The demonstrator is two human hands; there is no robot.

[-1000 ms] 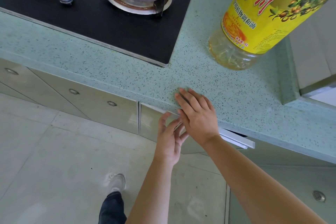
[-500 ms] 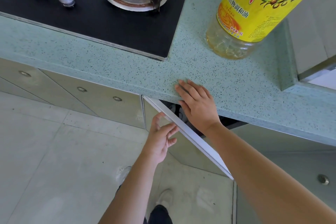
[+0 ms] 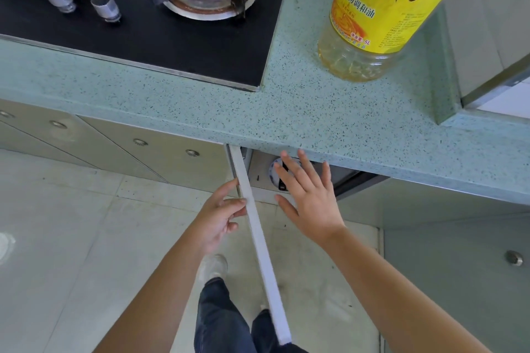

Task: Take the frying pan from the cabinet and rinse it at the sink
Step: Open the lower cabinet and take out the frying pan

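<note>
The cabinet door [image 3: 258, 238] under the counter stands swung out toward me, seen edge-on as a white strip. My left hand [image 3: 220, 215] touches the door's top edge and outer face with loosely bent fingertips. My right hand [image 3: 311, 200] hovers open, fingers spread, in front of the cabinet opening [image 3: 352, 178]. Behind its fingers, inside the cabinet, a round white thing with a black part [image 3: 276, 173] shows partly. I cannot make out a frying pan; most of the inside lies hidden under the counter.
The speckled green counter [image 3: 315, 112] overhangs the cabinet. On it sit a black gas stove [image 3: 143, 37] with two knobs and a large yellow oil bottle [image 3: 372, 8]. Shut cabinet fronts [image 3: 137, 152] run left; another door with a knob [image 3: 513, 257] is right. My feet stand below.
The cabinet door has swung from shut to wide open. My left hand followed its edge outward. My right hand came off the counter's rim and now hovers before the opening.
</note>
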